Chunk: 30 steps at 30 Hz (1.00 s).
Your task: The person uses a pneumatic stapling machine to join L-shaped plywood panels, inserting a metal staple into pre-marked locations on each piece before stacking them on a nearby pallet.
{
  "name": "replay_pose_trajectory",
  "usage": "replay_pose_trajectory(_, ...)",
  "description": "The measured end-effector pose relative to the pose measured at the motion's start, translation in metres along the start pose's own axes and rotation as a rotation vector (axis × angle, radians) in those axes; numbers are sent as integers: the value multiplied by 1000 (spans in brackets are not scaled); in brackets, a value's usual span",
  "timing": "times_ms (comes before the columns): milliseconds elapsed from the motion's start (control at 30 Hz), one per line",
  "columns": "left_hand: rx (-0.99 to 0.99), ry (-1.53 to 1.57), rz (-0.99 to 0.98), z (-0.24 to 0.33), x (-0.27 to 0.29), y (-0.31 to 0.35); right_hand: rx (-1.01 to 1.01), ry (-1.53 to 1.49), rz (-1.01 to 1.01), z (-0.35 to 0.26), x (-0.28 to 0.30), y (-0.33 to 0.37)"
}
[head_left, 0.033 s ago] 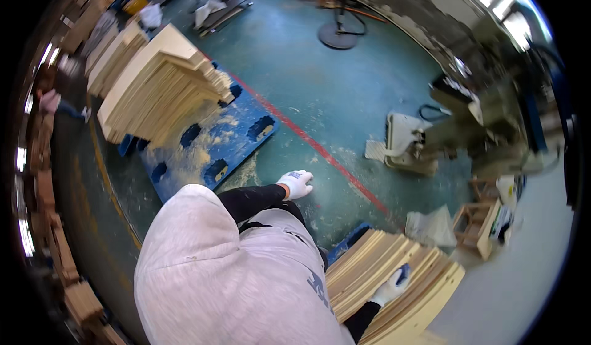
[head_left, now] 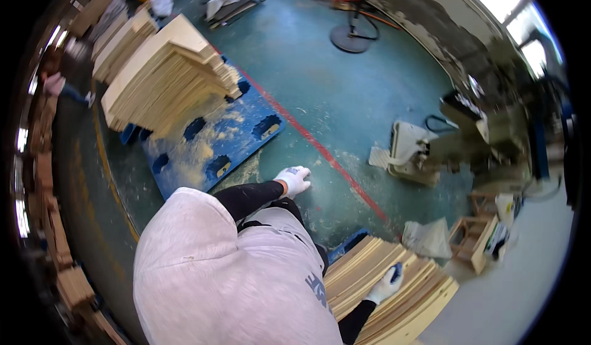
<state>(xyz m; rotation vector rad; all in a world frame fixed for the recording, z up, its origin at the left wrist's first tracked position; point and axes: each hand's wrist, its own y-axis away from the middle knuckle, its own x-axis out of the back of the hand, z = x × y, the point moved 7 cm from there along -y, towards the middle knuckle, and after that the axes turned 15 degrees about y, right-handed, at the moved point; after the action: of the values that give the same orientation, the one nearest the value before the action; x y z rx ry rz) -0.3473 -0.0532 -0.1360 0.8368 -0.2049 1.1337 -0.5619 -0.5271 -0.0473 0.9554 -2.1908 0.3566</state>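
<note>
My left hand (head_left: pixel 294 180), in a white glove on a black sleeve, hangs free over the green floor near the corner of a blue pallet (head_left: pixel 209 154). It holds nothing and its fingers are loosely curled. My right hand (head_left: pixel 386 284), also gloved, lies on top of a stack of pale wooden boards (head_left: pixel 406 308) at the lower right, fingers stretched along the top board. My grey hooded top fills the lower middle and hides the near end of that stack.
A tall fanned stack of boards (head_left: pixel 166 74) sits on the blue pallet amid sawdust. A red line (head_left: pixel 320 148) crosses the floor. A machine (head_left: pixel 468 136) and a small wooden crate (head_left: pixel 474 240) stand right, a round stand base (head_left: pixel 349 37) far back, another person (head_left: pixel 55 85) far left.
</note>
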Motion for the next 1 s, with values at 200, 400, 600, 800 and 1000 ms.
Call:
replay_pose_trajectory(200,250,296,518,-106,192,-41,-163,-62,-468,-39,-182,-32)
replay_pose_trajectory(400,360,337,1029,-198,359,-65,43,99,-861,-165,-346,-88)
replay_pose_trajectory(600,466,297,1303,-250,529,-79,114,69,-943,-342,-429,-108)
replay_pose_trajectory(800,688,219,1381,-357,644,-146,51,190,-1005,-393,-470,-75)
replay_pose_trajectory(1000,575,517,1416,-384,640,-150,219,280,-1147,-455,-530,-28)
